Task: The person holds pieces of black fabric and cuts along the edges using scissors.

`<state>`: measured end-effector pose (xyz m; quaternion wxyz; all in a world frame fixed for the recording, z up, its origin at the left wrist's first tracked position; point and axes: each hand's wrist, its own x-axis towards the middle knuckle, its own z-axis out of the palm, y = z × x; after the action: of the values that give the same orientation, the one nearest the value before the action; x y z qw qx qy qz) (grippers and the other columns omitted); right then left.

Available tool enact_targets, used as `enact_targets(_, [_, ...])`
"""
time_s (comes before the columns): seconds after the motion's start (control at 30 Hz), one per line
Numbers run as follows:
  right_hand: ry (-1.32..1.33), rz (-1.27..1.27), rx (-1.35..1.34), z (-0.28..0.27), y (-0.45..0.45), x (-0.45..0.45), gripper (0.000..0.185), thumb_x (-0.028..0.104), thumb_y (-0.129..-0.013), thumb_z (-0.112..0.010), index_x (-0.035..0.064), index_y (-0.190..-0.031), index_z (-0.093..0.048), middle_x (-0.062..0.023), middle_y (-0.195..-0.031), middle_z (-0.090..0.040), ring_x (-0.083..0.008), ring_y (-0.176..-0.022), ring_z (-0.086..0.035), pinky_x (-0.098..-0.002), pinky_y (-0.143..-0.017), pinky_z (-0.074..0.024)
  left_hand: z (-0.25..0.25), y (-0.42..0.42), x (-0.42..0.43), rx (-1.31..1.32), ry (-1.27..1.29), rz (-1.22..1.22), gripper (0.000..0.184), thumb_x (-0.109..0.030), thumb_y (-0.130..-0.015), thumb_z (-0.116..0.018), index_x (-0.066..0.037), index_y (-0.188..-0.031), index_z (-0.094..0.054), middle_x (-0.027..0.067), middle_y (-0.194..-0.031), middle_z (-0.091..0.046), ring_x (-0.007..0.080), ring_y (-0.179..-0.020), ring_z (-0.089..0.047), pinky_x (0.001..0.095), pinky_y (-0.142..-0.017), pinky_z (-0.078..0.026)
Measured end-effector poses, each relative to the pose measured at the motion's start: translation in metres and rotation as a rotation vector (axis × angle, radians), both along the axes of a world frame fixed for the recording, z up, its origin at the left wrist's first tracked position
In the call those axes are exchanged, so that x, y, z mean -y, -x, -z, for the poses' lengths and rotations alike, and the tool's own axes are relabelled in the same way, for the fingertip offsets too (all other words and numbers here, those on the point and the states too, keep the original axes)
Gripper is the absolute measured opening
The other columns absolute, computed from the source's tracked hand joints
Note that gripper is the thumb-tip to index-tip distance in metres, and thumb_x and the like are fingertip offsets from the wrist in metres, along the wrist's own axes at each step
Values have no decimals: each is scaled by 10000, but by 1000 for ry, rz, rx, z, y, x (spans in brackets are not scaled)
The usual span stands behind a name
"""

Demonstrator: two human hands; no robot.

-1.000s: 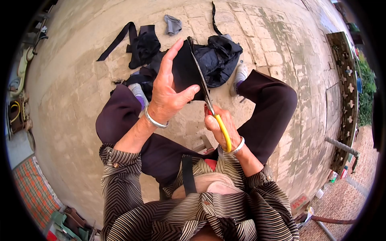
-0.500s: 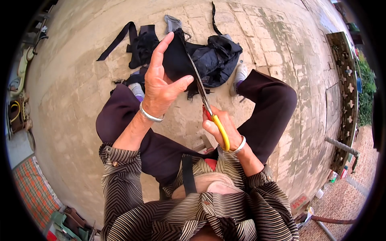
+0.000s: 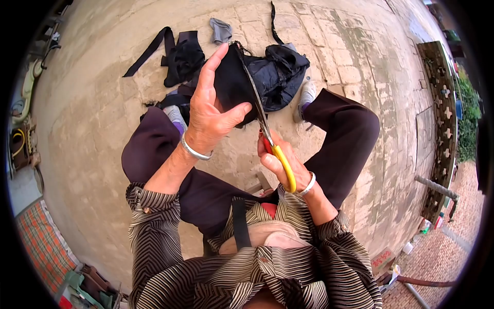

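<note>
My left hand point(image 3: 213, 108) holds a piece of black cloth point(image 3: 231, 82), with the index finger stretched along its far side and the thumb at its near end. The other fingers are hidden behind the hand and cloth. In my right hand point(image 3: 280, 159) is a pair of scissors point(image 3: 264, 123) with yellow and red handles. Their long blades point away from me and lie along the right edge of the black cloth. Loose dark threads point(image 3: 241, 47) stick out at the cloth's far end.
On the paved ground point(image 3: 329, 56) ahead lie a crumpled black bag-like bundle point(image 3: 283, 74), black fabric pieces with a strap point(image 3: 185, 56), a grey cloth scrap point(image 3: 221, 31) and a thin black strip point(image 3: 275, 26). My knees point(image 3: 350, 123) stand bent on both sides. A pierced low wall point(image 3: 440, 113) is at right.
My left hand and the black cloth have shifted slightly to the right, and the grey scrap shows more fully. The scissors have moved a little with the cloth's edge.
</note>
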<state>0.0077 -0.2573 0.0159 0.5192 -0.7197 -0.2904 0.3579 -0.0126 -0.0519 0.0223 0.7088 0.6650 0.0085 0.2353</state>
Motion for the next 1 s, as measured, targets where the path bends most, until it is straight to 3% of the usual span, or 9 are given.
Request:
enact_targets(0.23, [80, 96, 22, -2, 3, -2, 545, 513, -893, -533, -21, -807, -461, -178, -608, -474, -317, -576, -496, -404, -583, -414, 0, 0, 0, 19, -95, -20, 902, -22, -652, -714, 17, -1448, -291, 128, -1493, -307, 205, -1392, -263, 319, -1152, -144])
enact_targets(0.3, [93, 102, 20, 1, 5, -1, 543, 508, -893, -538, -20, -787, -467, -180, -596, -470, -308, -558, -490, -404, -569, -410, -1, 1, 2, 17, -92, -16, 925, 66, -630, -678, 40, -1451, -253, 136, -1491, -296, 207, -1408, -229, 314, -1152, -148])
enact_targets(0.43, [150, 125, 20, -6, 5, -2, 535, 494, -888, -562, -15, -751, -474, -179, -574, -451, -268, -524, -480, -390, -537, -400, -1, 1, 1, 18, -118, 0, 927, 50, -645, -693, 39, -1455, -243, 129, -1492, -292, 197, -1397, -247, 313, -1149, -167])
enact_targets(0.47, [150, 125, 20, -5, 5, -1, 535, 494, -888, -562, -15, -751, -474, -179, -574, -451, -268, -524, -480, -390, -537, -400, -2, 1, 2, 11, -57, -4, 908, -7, -655, -719, 31, -1447, -277, 126, -1480, -326, 196, -1388, -264, 312, -1147, -159])
enact_targets(0.5, [137, 116, 23, -2, 5, -1, 524, 486, -885, -575, -12, -756, -476, -168, -568, -455, -253, -514, -468, -381, -532, -401, -4, 1, 3, 4, 4, -9, 891, -63, -665, -744, 23, -1439, -310, 124, -1467, -359, 195, -1378, -281, 311, -1145, -150])
enact_targets(0.63, [31, 58, 46, -1, 3, -1, 490, 471, -869, -614, 3, -806, -484, -130, -603, -491, -221, -552, -465, -357, -568, -425, -11, 2, 0, -99, 165, 16, 839, -38, -694, -740, 23, -1427, -337, 109, -1428, -414, 169, -1340, -329, 291, -1125, -190])
enact_targets(0.83, [-4, -3, -71, 2, 2, -2, 491, 470, -844, -656, 23, -920, -466, -93, -730, -496, -199, -680, -485, -334, -652, -437, 1, 1, -4, -30, 79, -29, 768, 47, -721, -699, 21, -1412, -366, 96, -1402, -442, 149, -1294, -384, 276, -1094, -258])
enact_targets(1.0, [2, 0, -44, -1, 1, -4, 488, 465, -847, -656, 26, -925, -459, -89, -727, -487, -198, -671, -477, -334, -644, -435, 4, 2, -2, -11, 55, 0, 792, 44, -719, -695, 19, -1426, -339, 97, -1409, -433, 154, -1306, -376, 287, -1107, -247])
